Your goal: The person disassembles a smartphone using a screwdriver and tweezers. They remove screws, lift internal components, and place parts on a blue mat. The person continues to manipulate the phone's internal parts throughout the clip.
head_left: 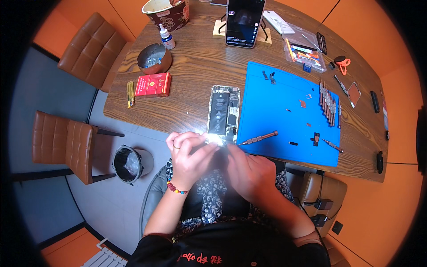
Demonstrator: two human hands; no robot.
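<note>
An opened smartphone [220,115] lies at the table's front edge, its black battery [218,111] and inner parts bare. My left hand [193,157] grips its lower left corner, with fingertips and thumb at the bottom end. My right hand [250,170] is at the bottom right, fingertips bent inward by the phone's lower edge. Strong glare [215,139] washes out the phone's bottom end, so I cannot tell whether the right fingers hold something small. A precision screwdriver [258,138] rests on the blue mat [273,116], its tip close to my right fingers.
Small phone parts [303,103] and a row of screwdriver bits [328,103] lie on the mat. A phone on a stand [245,23] faces me. At the left are a metal bowl [154,58], a red box [153,84] and a lighter [130,94]; right, a plastic case [305,53].
</note>
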